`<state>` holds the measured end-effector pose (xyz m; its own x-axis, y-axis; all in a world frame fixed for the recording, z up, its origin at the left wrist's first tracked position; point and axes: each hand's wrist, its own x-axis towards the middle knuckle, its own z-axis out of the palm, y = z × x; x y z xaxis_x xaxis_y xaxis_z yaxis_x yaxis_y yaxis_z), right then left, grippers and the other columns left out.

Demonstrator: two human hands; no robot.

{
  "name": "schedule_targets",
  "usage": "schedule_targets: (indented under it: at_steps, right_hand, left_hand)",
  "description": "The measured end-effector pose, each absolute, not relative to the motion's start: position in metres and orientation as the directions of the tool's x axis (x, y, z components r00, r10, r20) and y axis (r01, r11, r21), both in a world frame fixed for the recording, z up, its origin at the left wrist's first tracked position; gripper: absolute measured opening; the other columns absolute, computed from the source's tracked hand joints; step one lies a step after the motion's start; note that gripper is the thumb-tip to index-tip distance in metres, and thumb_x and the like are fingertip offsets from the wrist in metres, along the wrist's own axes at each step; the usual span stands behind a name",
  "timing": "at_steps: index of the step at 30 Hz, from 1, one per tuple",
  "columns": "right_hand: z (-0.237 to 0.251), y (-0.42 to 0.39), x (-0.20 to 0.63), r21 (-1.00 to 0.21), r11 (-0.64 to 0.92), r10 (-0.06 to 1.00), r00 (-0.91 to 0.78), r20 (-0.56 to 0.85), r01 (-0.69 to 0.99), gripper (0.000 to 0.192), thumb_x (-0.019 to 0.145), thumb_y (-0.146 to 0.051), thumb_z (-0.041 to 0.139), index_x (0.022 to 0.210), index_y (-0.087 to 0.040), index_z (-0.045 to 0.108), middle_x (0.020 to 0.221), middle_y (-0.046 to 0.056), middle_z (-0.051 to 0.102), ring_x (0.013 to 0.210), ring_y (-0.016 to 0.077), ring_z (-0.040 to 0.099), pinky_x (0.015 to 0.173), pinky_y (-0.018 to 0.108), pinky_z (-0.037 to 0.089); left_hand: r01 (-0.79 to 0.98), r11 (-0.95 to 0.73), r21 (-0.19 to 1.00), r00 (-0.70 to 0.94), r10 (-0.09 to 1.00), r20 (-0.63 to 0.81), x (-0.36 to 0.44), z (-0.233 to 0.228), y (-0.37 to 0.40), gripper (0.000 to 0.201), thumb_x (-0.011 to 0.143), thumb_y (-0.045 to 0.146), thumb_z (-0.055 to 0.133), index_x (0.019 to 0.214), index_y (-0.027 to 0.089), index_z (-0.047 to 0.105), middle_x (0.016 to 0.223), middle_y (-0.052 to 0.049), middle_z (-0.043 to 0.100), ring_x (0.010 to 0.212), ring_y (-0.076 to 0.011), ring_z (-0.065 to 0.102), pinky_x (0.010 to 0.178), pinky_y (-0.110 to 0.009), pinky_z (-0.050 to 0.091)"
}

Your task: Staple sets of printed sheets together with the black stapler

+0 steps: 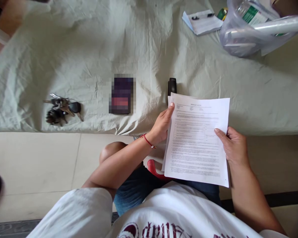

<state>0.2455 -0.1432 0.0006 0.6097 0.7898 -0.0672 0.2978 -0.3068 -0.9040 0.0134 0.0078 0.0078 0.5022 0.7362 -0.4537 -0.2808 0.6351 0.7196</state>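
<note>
Between my hands are several printed sheets of paper (196,145), stacked a little unevenly and held above my lap at the table's front edge. My left hand (161,124) grips their left side near the upper corner, thumb on top. On the right side my right hand (233,143) pinches the sheets, its thumb lying over the print and the other fingers behind. A black stapler (172,86) lies on the cloth just beyond the top left corner, its near end hidden by the paper.
Left on the cloth-covered table (144,43) lie a bunch of keys (64,109) and a blurred-out dark rectangular item (121,96). Toward the back right are a small paper pad (203,24) with a black pen (203,16) and a filled plastic bag (240,39).
</note>
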Motion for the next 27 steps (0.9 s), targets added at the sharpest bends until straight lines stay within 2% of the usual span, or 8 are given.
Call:
schedule_targets:
  at_steps: [5, 8, 11, 14, 18, 21, 24, 27]
  right_hand:
    - [0.0, -0.142, 0.245, -0.883, -0.314, 0.805, 0.591, -0.053, 0.349, 0.03, 0.082, -0.05, 0.081, 0.095, -0.023, 0.078, 0.081, 0.001, 0.074, 0.067, 0.0205, 0.065, 0.06, 0.034, 0.056]
    - [-0.006, -0.14, 0.245, -0.872, -0.327, 0.808, 0.586, -0.059, 0.364, 0.033, 0.082, -0.052, 0.08, 0.095, -0.023, 0.076, 0.083, 0.002, 0.074, 0.069, 0.0211, 0.066, 0.065, 0.036, 0.057]
    - [-0.015, -0.139, 0.246, -0.87, -0.335, 0.769, 0.639, -0.03, 0.363, 0.046, 0.076, -0.053, 0.085, 0.108, -0.023, 0.072, 0.098, 0.004, 0.075, 0.082, 0.0237, 0.07, 0.078, 0.042, 0.06]
    - [-0.023, -0.14, 0.249, -0.892, -0.329, 0.741, 0.67, -0.039, 0.311, 0.063, 0.071, -0.051, 0.089, 0.122, -0.023, 0.065, 0.118, 0.008, 0.072, 0.102, 0.0277, 0.071, 0.095, 0.05, 0.057]
    - [-0.023, -0.144, 0.255, -0.954, -0.258, 0.748, 0.656, -0.097, 0.154, 0.065, 0.071, -0.05, 0.089, 0.124, -0.023, 0.063, 0.123, 0.009, 0.072, 0.114, 0.0291, 0.068, 0.105, 0.055, 0.052]
    - [-0.017, -0.149, 0.256, -0.975, -0.222, 0.79, 0.586, -0.18, 0.0, 0.058, 0.071, -0.051, 0.089, 0.117, -0.024, 0.067, 0.114, 0.007, 0.076, 0.11, 0.0294, 0.071, 0.103, 0.054, 0.055]
    - [-0.012, -0.155, 0.25, -0.95, -0.296, 0.862, 0.4, -0.311, -0.101, 0.049, 0.07, -0.054, 0.088, 0.108, -0.026, 0.074, 0.101, 0.006, 0.079, 0.1, 0.0313, 0.075, 0.093, 0.054, 0.062]
    - [-0.01, -0.157, 0.239, -0.927, -0.344, 0.883, 0.286, -0.373, -0.149, 0.045, 0.069, -0.057, 0.088, 0.101, -0.027, 0.077, 0.095, 0.005, 0.08, 0.095, 0.0321, 0.076, 0.087, 0.055, 0.064]
  left_hand:
    - [-0.257, 0.647, 0.718, 0.566, 0.703, -0.431, 0.011, 0.011, 0.007, 0.045, 0.078, 0.051, 0.082, 0.104, 0.015, 0.073, 0.104, -0.015, 0.078, 0.099, -0.031, 0.074, 0.091, -0.046, 0.059]
    - [-0.252, 0.645, 0.721, 0.575, 0.699, -0.424, 0.01, 0.008, 0.007, 0.038, 0.077, 0.043, 0.084, 0.099, 0.014, 0.074, 0.101, -0.014, 0.078, 0.096, -0.03, 0.074, 0.092, -0.047, 0.058]
    - [-0.259, 0.651, 0.714, 0.572, 0.699, -0.429, 0.012, 0.003, 0.007, 0.035, 0.077, 0.043, 0.083, 0.095, 0.014, 0.075, 0.097, -0.013, 0.078, 0.093, -0.0296, 0.074, 0.09, -0.046, 0.058]
    - [-0.286, 0.651, 0.704, 0.574, 0.704, -0.418, 0.014, 0.001, 0.007, 0.036, 0.074, 0.044, 0.084, 0.092, 0.014, 0.075, 0.095, -0.013, 0.078, 0.09, -0.0286, 0.074, 0.088, -0.046, 0.058]
    - [-0.31, 0.649, 0.694, 0.575, 0.71, -0.407, 0.017, 0.004, 0.008, 0.039, 0.069, 0.045, 0.087, 0.088, 0.014, 0.075, 0.089, -0.011, 0.077, 0.082, -0.0257, 0.074, 0.083, -0.042, 0.059]
    - [-0.324, 0.656, 0.682, 0.566, 0.712, -0.416, 0.019, 0.008, 0.006, 0.038, 0.067, 0.044, 0.089, 0.086, 0.014, 0.075, 0.085, -0.01, 0.077, 0.077, -0.0239, 0.073, 0.08, -0.039, 0.058]
    - [-0.317, 0.667, 0.674, 0.574, 0.701, -0.423, 0.018, 0.011, -0.001, 0.038, 0.069, 0.045, 0.088, 0.087, 0.014, 0.075, 0.086, -0.011, 0.077, 0.078, -0.025, 0.073, 0.079, -0.039, 0.058]
    - [-0.328, 0.661, 0.675, 0.564, 0.71, -0.421, 0.012, 0.015, -0.009, 0.039, 0.074, 0.049, 0.084, 0.09, 0.014, 0.076, 0.089, -0.012, 0.078, 0.081, -0.0267, 0.074, 0.08, -0.04, 0.058]
